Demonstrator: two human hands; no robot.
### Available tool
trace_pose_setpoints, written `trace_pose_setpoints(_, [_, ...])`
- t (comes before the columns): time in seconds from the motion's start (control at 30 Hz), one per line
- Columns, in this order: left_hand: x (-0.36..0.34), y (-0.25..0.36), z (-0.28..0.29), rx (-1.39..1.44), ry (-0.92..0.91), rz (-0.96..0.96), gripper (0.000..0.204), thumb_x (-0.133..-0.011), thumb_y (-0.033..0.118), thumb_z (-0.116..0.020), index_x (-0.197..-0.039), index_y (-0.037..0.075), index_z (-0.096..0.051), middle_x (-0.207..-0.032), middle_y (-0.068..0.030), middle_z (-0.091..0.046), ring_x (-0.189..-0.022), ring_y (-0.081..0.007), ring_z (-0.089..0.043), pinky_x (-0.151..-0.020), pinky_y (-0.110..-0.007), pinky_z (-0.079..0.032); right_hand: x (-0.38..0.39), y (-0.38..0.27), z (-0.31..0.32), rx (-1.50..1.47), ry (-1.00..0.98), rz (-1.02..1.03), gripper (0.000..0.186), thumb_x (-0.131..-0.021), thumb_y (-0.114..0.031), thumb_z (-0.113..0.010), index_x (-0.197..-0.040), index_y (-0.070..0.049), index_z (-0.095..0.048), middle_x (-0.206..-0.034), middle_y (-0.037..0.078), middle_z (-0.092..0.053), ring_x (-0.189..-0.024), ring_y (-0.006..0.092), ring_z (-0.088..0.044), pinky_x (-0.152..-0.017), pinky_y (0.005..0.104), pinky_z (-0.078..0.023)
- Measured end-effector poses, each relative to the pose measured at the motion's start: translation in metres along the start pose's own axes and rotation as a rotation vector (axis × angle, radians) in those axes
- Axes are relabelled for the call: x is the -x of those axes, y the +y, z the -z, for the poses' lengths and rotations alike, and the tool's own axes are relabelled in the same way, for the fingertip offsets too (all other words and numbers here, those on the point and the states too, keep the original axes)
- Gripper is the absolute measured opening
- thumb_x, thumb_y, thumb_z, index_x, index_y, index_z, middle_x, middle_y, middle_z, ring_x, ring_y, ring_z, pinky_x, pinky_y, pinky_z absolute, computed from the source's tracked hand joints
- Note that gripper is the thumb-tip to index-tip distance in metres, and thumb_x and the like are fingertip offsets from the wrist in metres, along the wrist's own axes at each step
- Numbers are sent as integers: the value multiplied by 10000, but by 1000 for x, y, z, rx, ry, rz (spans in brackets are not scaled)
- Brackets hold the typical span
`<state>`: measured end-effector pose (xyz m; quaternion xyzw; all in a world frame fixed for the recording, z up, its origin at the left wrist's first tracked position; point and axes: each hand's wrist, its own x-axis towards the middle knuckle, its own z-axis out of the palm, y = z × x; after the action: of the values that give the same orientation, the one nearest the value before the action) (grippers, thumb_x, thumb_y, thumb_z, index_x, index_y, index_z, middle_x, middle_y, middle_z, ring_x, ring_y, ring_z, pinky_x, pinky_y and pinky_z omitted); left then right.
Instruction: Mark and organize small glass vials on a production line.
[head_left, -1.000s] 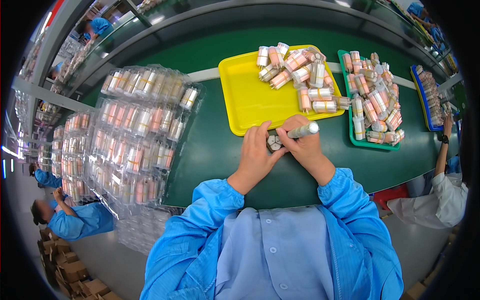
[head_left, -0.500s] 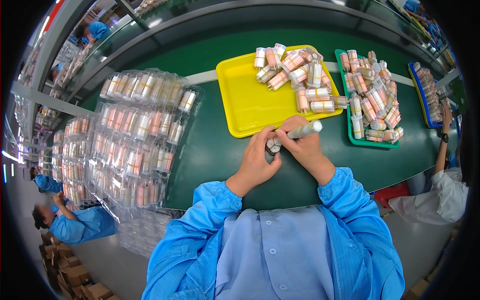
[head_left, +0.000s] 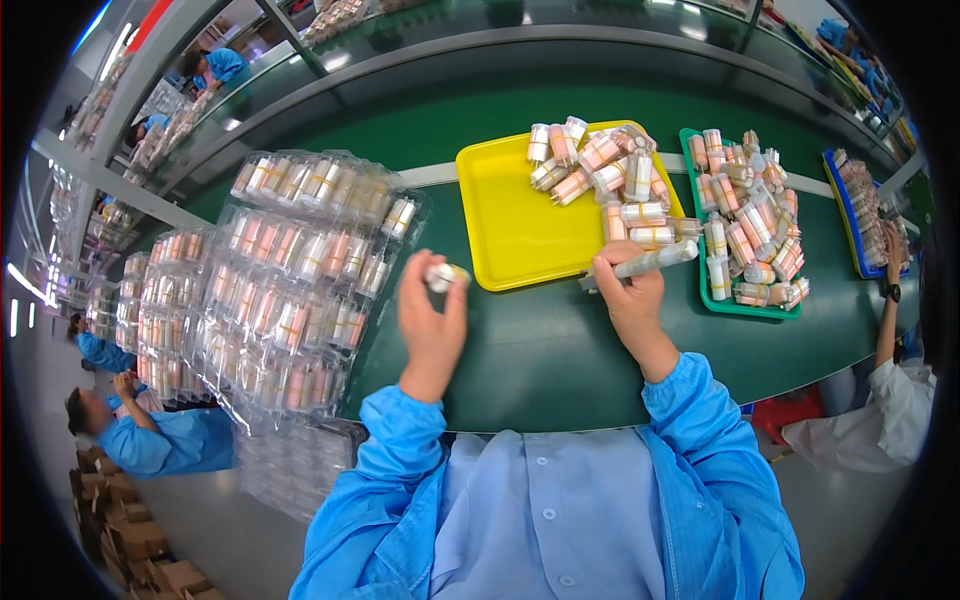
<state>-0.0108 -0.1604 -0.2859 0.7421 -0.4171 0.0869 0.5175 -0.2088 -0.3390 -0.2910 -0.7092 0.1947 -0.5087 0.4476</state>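
Observation:
Up off the table, between the clear trays and the yellow tray, my left hand (head_left: 432,325) is closed on a small cylinder bundle (head_left: 445,277). Its whitish end shows between thumb and fingers; motion blurs it a little. My right hand (head_left: 634,305) grips a thick pen-shaped tool (head_left: 656,259) with a pale grey-white barrel slanting up to the right. A short, narrow tip pokes out left of the fingers, over the near rim of the yellow tray (head_left: 500,281). Several white and pink cylinder bundles with yellow bands (head_left: 640,178) are heaped in that tray's right half.
At the left, stacked clear plastic trays (head_left: 300,285) hold rows of similar bundles. A green tray (head_left: 735,308) heaped with bundles stands to the right, with a blue tray (head_left: 838,205) beyond it. A co-worker's hand (head_left: 893,245) is at the blue tray. Other people sit at left.
My hands have parted. The left has carried the cylinder bundle left, toward the clear trays; the right has shifted slightly right with the pen-shaped tool, which now tilts lower. The view has shifted slightly.

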Motion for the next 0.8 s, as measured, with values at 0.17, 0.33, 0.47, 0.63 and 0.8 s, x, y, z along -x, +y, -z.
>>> trace_pose_setpoints(0.17, [-23,-37,2,-135,-144,201,555,-920,101,-727,-1404,-20,-484,-1282,-194,-609,-1175,-365,-588,-1023,-441,-471,6,-5,-8,0,-80,9,84,-877,-3,-744,-855,-30,-668,-849,76,-663,-760,204,-631,-670,333,-490])
trace_pose_setpoints(0.33, [-38,-1,-14,-410,50,-245,520,-903,119,-744,-1349,-15,-514,-1357,-226,-519,-1235,-426,-513,-1047,-494,-433,2,-4,-4,27,-56,12,90,-857,-3,-755,-843,-29,-670,-819,81,-659,-746,216,-636,-658,342,-493])
trace_pose_setpoints(0.47, [-92,26,-76,-134,14,-254,367,-905,140,-755,-1182,-7,-564,-1212,-193,-549,-1097,-362,-584,-893,-468,-532,2,-4,-4,48,-74,39,102,-851,2,-761,-840,-34,-666,-816,79,-660,-728,217,-637,-645,347,-497])
trace_pose_setpoints(0.63, [-132,58,-175,-190,-156,-58,407,-872,265,-789,-1088,13,-553,-1134,-190,-550,-983,-408,-642,-807,-480,-560,0,0,-2,54,-71,51,120,-841,9,-769,-843,-42,-660,-816,80,-661,-704,226,-639,-636,354,-506])
trace_pose_setpoints(0.8, [-133,48,-193,-158,-213,68,398,-847,244,-780,-1092,17,-565,-1143,-197,-559,-970,-407,-650,-818,-488,-544,-2,-1,-3,66,-72,65,125,-837,2,-772,-842,-39,-655,-808,85,-659,-715,238,-641,-647,363,-507])
